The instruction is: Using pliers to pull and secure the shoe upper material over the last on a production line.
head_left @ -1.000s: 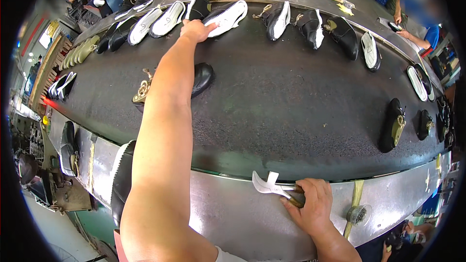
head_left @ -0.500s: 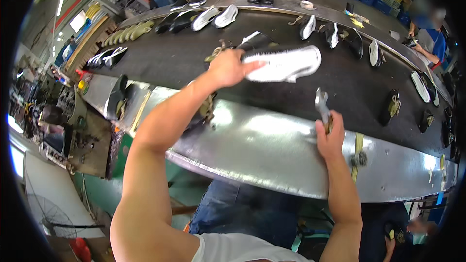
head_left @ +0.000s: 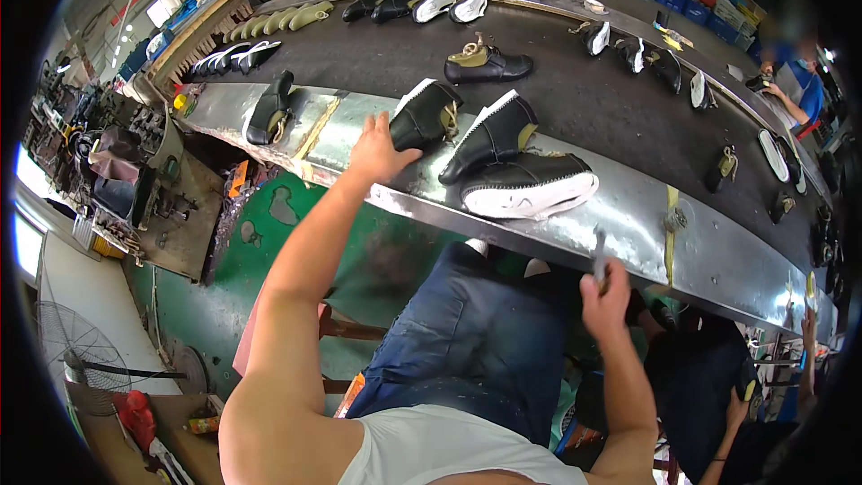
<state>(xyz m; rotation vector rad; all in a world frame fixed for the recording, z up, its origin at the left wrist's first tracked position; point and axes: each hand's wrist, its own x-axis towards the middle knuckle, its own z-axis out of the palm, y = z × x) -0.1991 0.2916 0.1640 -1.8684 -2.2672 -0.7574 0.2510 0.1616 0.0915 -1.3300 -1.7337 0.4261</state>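
Note:
My left hand (head_left: 379, 160) is spread at the metal ledge, fingers and thumb apart beside a black shoe upper (head_left: 426, 117) with a white stitched edge. Whether the fingertips touch it I cannot tell. A second black shoe upper (head_left: 496, 135) leans just right of it. In front of that, another black shoe (head_left: 530, 187) lies on its side, its white underside facing me. My right hand (head_left: 606, 298) is closed round a metal-headed hand tool (head_left: 600, 253), blurred, held low in front of the ledge. The tool looks pliers-like, but its kind is unclear.
A metal ledge (head_left: 628, 224) borders a dark belt (head_left: 359, 58). One black shoe (head_left: 489, 66) stands on the belt; another (head_left: 269, 110) sits on the ledge to the left. Several shoes line the far side. Co-workers sit across and at right. A wire fan (head_left: 67, 341) stands lower left.
The white-bottomed shoe my left hand held now lies on the ledge. That hand has let go and moved left to another shoe. My right hand, with its tool, is lower; the view has shifted.

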